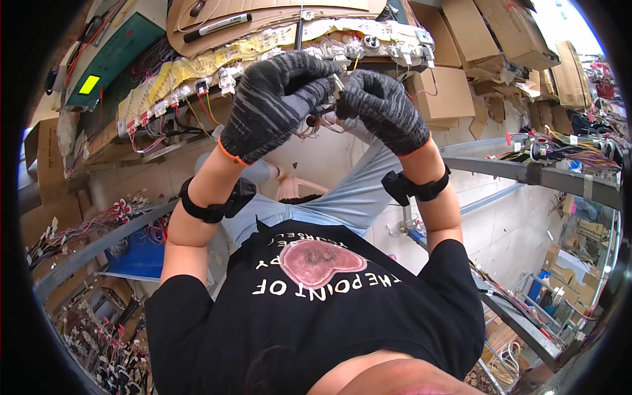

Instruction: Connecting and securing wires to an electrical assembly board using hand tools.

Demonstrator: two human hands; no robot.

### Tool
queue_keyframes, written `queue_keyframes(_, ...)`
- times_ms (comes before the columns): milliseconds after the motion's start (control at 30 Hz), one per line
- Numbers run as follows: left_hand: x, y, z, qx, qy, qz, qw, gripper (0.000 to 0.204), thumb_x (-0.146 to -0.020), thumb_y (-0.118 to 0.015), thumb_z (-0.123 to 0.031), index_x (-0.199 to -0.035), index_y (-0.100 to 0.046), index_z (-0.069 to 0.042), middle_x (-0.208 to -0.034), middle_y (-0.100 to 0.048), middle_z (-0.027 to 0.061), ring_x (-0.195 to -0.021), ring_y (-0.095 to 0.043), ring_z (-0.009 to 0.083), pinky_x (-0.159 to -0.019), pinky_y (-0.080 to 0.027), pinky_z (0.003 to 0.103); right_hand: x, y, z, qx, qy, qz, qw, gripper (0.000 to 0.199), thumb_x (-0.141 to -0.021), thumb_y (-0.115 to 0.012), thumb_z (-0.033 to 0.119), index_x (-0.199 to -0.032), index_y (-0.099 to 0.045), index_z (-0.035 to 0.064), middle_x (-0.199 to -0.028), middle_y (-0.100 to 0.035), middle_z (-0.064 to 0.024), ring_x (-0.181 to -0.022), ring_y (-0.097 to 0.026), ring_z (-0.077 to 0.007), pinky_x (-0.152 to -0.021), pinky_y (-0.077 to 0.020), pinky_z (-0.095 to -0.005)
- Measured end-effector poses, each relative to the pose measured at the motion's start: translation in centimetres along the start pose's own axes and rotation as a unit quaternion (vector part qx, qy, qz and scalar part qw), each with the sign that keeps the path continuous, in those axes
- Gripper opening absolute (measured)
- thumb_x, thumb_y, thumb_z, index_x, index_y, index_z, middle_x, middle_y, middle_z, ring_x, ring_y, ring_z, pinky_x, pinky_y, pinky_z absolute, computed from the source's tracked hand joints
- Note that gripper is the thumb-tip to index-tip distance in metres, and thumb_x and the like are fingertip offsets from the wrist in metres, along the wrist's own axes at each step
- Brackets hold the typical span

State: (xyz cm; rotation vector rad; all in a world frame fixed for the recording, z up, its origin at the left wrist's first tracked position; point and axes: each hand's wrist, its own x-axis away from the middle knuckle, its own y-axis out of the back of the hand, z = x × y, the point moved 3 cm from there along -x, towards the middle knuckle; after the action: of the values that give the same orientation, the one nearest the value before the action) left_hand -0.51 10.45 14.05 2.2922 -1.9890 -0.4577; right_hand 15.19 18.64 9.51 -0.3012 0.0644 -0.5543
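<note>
Both hands wear black-and-grey striped knit gloves with orange cuffs, and they meet fingertip to fingertip in front of the bench. My left hand (280,99) is closed in a pinch on a small whitish piece (338,83), whose kind is too small to tell. My right hand (385,108) is closed too, its fingertips against the other side of that piece and largely hidden. Thin loose wires (322,125) hang just beneath the hands. Behind them runs a test board (263,46) covered in yellow tape, with white connector sockets and coloured leads along its edge.
A black-and-white marker (217,27) lies on cardboard beyond the board. At the left stands a green box (112,59) with a lit yellow-green display. Cardboard boxes (444,92) are stacked at right. Metal rails (540,174) with wire bundles flank both sides.
</note>
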Motion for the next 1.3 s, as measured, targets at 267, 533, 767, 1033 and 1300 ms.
queue_keyframes(267, 0.0, 0.0, 2.5, 0.3, 0.168, -0.055, 0.937, 0.021, -0.09, -0.057, -0.011, -0.108, -0.06, 0.0, -0.089, -0.064, 0.0036, -0.072, -0.059, 0.0074, -0.062, -0.048, 0.018, 0.4, -2.6, 1.9, 0.37, 0.27, -0.208, 0.864, 0.013, -0.076, -0.069, 0.001, -0.088, -0.065, 0.0018, -0.084, -0.065, -0.0063, -0.077, -0.061, -0.0165, -0.073, -0.0474, -0.0279)
queue_keyframes(533, 0.1, 0.0, 1.3, 0.169, 0.124, -0.047, 0.977, 0.017, -0.087, -0.061, -0.008, -0.1, -0.063, 0.002, -0.089, -0.067, 0.0093, -0.077, -0.063, 0.011, -0.066, -0.054, 0.025, 1.2, -2.7, 3.2, 0.505, 0.37, -0.234, 0.744, 0.017, -0.069, -0.073, 0.001, -0.084, -0.066, 0.0061, -0.081, -0.064, -0.0078, -0.077, -0.061, -0.0243, -0.08, -0.0463, -0.0348)
queue_keyframes(767, 0.8, -1.4, -0.7, -0.264, -0.201, -0.133, 0.934, 0.018, -0.078, -0.07, -0.006, -0.093, -0.064, 0.001, -0.084, -0.068, 0.011, -0.072, -0.063, 0.0102, -0.065, -0.051, 0.025, 0.7, -2.5, 2.5, 0.565, 0.393, -0.219, 0.691, 0.014, -0.072, -0.07, 0.001, -0.084, -0.065, 0.0062, -0.076, -0.064, -0.0077, -0.073, -0.061, -0.0264, -0.078, -0.0467, -0.0349)
queue_keyframes(1033, -0.1, -0.7, 3.1, 0.315, 0.267, -0.001, 0.911, 0.016, -0.09, -0.056, -0.008, -0.098, -0.062, 0.005, -0.084, -0.065, 0.0077, -0.073, -0.061, 0.011, -0.065, -0.051, 0.024, 0.9, -0.5, 0.7, 0.116, 0.128, -0.111, 0.979, 0.013, -0.085, -0.062, 0.011, -0.09, -0.065, -0.0001, -0.071, -0.063, -0.0113, -0.066, -0.059, -0.0192, -0.062, -0.0473, -0.0295)
queue_keyframes(1300, 0.0, -1.9, 0.3, -0.143, -0.15, -0.103, 0.973, 0.011, -0.084, -0.061, -0.002, -0.095, -0.061, 0.001, -0.076, -0.064, 0.0059, -0.063, -0.059, 0.0101, -0.06, -0.05, 0.026, 1.4, -0.9, 1.7, 0.458, 0.304, -0.166, 0.819, 0.01, -0.082, -0.064, 0.009, -0.086, -0.062, 0.0002, -0.073, -0.06, -0.0125, -0.065, -0.057, -0.0246, -0.062, -0.0452, -0.0338)
